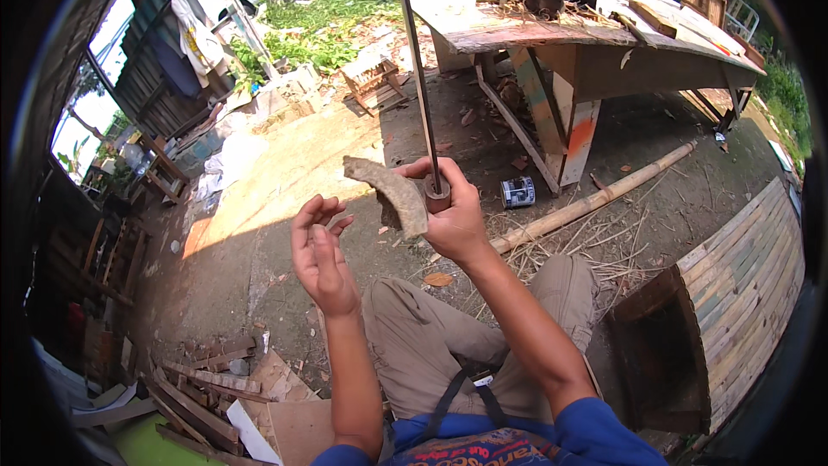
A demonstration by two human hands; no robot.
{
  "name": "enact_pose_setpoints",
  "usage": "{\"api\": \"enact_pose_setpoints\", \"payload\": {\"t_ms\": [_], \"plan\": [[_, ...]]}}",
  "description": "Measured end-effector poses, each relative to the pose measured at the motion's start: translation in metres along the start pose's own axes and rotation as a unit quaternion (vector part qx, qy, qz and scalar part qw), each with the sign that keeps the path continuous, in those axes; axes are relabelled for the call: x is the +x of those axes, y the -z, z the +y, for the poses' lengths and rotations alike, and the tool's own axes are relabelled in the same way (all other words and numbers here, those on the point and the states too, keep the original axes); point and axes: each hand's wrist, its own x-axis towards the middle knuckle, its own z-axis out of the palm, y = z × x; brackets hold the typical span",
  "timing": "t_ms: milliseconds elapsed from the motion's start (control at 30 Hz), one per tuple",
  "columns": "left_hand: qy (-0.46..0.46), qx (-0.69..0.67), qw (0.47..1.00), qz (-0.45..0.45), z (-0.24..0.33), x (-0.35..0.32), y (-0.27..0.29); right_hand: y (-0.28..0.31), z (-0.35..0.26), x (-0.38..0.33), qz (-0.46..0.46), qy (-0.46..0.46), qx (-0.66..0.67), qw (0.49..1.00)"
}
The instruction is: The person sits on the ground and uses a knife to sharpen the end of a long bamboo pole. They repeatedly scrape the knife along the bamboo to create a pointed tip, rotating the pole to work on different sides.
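Note:
My right hand [455,216] is wrapped round the round brown handle [437,199] of a long, narrow, dark metal tool. Its straight shaft [421,78] rises out of the handle past the top of the picture; I cannot tell whether it is a blade or a bar. A curved, greyish-brown strip [392,192], resembling worn sandpaper, juts leftward from the same hand at the thumb. My left hand [325,259] is raised just left of the strip, palm turned inward. Its fingers are loosely bent and apart, with nothing visible in them and no contact with the strip.
A rough wooden table [604,65] bearing dark cloth and scraps stands ahead right. Beneath its near side are a can [518,192] and a bamboo pole [604,194]. Bamboo slats [746,285] stand at right. Scrap wood [207,397] lies lower left; a small wooden frame [373,84] sits farther off.

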Motion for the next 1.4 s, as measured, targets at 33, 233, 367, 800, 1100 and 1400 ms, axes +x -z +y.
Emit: {"api": "enact_pose_setpoints", "payload": {"t_ms": [33,233,367,800,1100,1400], "plan": [[-0.059,-0.022,0.998,0.015,0.03,0.0,-0.008,-0.007,0.003,-0.001,-0.03,-0.044,0.009,0.999],[-0.245,-0.1,0.961,0.079,0.133,0.0,-0.055,-0.059,-0.004,-0.022,-0.096,-0.025,-0.173,0.98],[-0.216,-0.072,0.971,0.067,0.148,-0.021,-0.04,-0.063,0.008,-0.04,-0.121,0.003,-0.235,0.964],[-0.006,0.003,0.977,0.213,0.004,-0.102,-0.003,0.018,0.1,-0.06,-0.149,-0.041,-0.41,0.899],[0.401,-0.196,0.848,0.285,-0.036,-0.168,0.048,0.039,0.149,-0.125,-0.168,-0.209,-0.447,0.853],[0.469,-0.327,0.742,0.351,-0.053,-0.18,0.04,0.045,0.167,-0.122,-0.151,-0.209,-0.478,0.84]]}}
